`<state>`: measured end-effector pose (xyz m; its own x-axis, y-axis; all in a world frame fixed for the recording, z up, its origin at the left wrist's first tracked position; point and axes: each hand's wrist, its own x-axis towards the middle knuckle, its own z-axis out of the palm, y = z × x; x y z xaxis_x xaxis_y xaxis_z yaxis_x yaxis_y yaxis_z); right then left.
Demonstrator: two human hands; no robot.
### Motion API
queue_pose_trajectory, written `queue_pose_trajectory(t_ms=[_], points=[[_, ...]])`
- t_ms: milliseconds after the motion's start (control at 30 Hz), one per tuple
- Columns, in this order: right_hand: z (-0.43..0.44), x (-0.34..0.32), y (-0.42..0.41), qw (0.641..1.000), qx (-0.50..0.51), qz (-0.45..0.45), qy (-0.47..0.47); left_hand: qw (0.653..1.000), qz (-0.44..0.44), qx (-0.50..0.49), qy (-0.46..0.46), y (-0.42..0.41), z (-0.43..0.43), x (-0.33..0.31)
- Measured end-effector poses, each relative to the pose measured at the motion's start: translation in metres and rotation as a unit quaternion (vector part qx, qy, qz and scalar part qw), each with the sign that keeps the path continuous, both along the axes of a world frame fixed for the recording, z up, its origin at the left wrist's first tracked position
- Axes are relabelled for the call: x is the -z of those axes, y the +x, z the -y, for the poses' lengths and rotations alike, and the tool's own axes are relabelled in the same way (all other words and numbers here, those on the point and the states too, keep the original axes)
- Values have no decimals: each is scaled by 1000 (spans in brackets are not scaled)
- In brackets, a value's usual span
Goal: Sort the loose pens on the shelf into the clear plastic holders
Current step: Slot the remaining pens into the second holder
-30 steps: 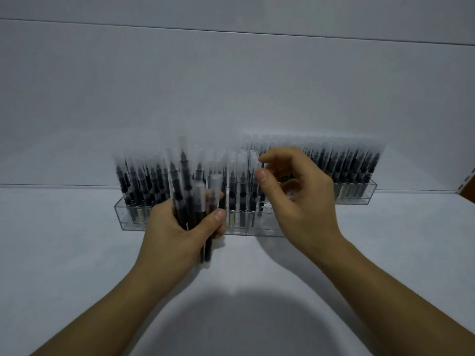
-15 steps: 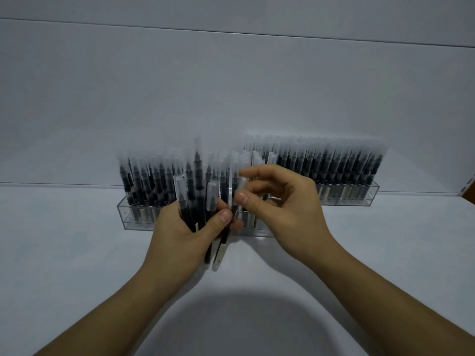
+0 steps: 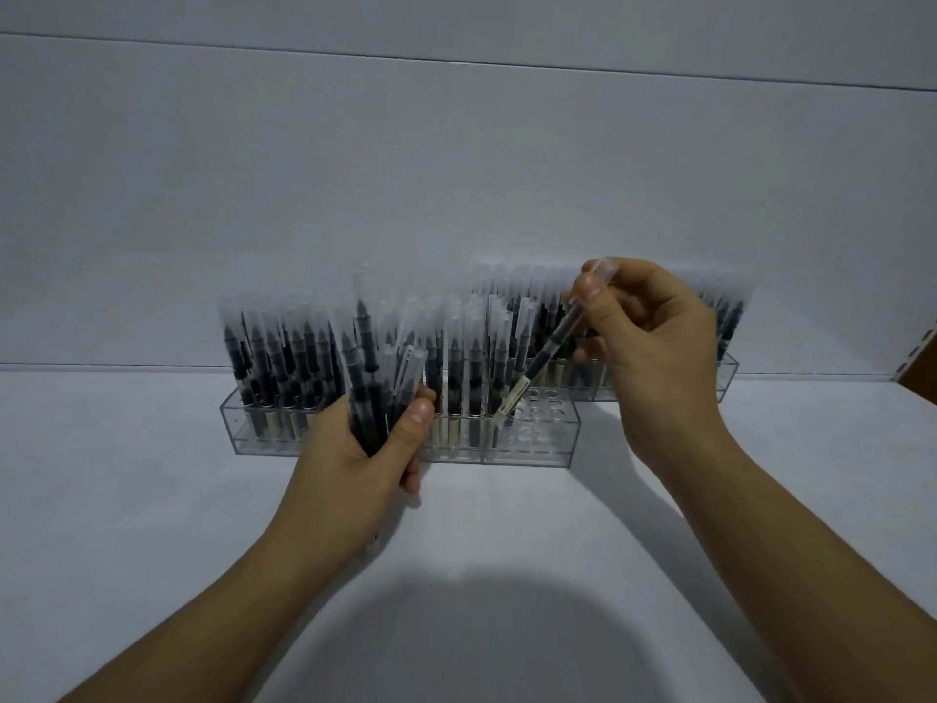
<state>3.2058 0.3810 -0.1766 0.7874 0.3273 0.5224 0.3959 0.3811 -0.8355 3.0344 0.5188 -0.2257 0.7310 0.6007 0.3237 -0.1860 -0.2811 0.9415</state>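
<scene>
A clear plastic holder (image 3: pixel 527 455) stands on the white shelf, its left and middle holes filled with upright black pens with frosted caps. Several holes at its right end are bare. My left hand (image 3: pixel 365 459) grips a bundle of pens (image 3: pixel 377 383) upright in front of the holder's middle. My right hand (image 3: pixel 644 347) pinches a single pen (image 3: pixel 545 362) near its cap, tilted, with its lower tip over the bare holes at the holder's right end. A second holder (image 3: pixel 725 383) full of pens stands behind, partly hidden by my right hand.
The white shelf surface (image 3: pixel 152 499) stretches toward me, backed by a white wall panel (image 3: pixel 456 195). A brown edge (image 3: pixel 920 367) shows at the far right. My shadow falls on the shelf in front.
My right hand drew one pen out of the bundle in my left hand and carried it right and up, its tip now over the holder's bare holes. The left hand stayed put.
</scene>
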Motion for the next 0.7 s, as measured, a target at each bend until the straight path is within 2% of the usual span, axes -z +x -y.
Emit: queue_pose_trajectory(t_ms=[100,200,333,433,533,633,700], points=[[0,2,5,995,68,73,-11,999,-24,5,25,1,-1,4],[-2,7,7,989,92,112,-18,998,-35,16,45,1,3,3],[-5,12,9,985,102,137,-35,997,-33,67,1,0,2,5],[-7,13,8,978,112,168,-49,997,-49,62,5,1,3,7],[-11,16,8,956,143,245,-72,996,-52,74,-18,2,6,7],[-18,21,10,933,157,310,-97,996,-35,83,24,1,6,7],[-23,23,13,920,162,339,-112,996,-27,82,21,0,4,5]])
